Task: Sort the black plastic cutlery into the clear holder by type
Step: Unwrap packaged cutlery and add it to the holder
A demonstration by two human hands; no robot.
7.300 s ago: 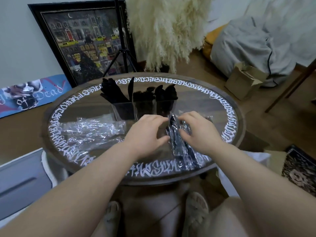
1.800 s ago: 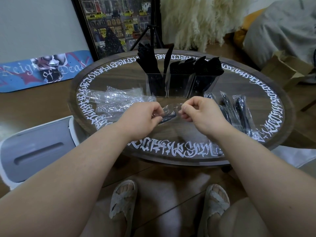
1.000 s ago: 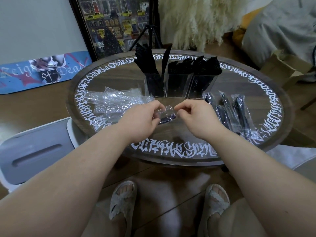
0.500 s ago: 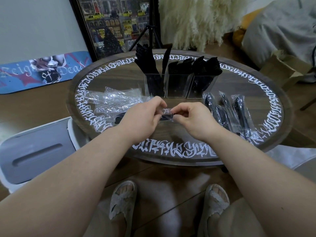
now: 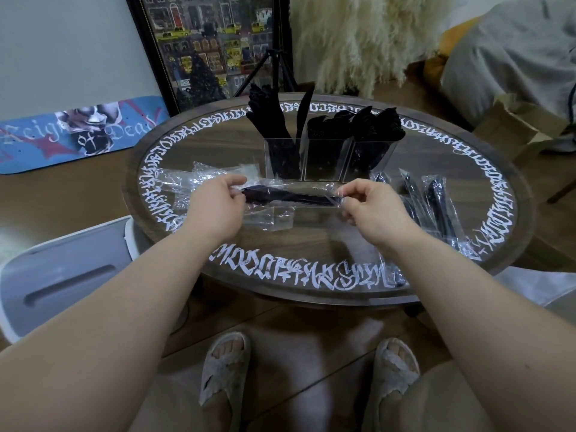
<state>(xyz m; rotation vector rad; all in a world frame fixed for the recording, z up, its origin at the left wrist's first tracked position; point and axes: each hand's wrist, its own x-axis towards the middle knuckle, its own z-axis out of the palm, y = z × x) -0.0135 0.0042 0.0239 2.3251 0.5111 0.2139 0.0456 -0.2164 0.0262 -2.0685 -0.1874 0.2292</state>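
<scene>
The table (image 5: 514,194) is round, and the holder (image 5: 327,160) stands near its far edge with three parts — black cutlery fills them. Wrapped packs (image 5: 436,207) lie near the right edge, and empty wrappers (image 5: 184,182) near the left. Over the middle, the left hand (image 5: 215,210) pinches one end of a pack (image 5: 290,198), and the right hand (image 5: 371,210) pinches the other. To do this well, pull the wrap gently apart — a hard tug could send the pieces flying.
</scene>
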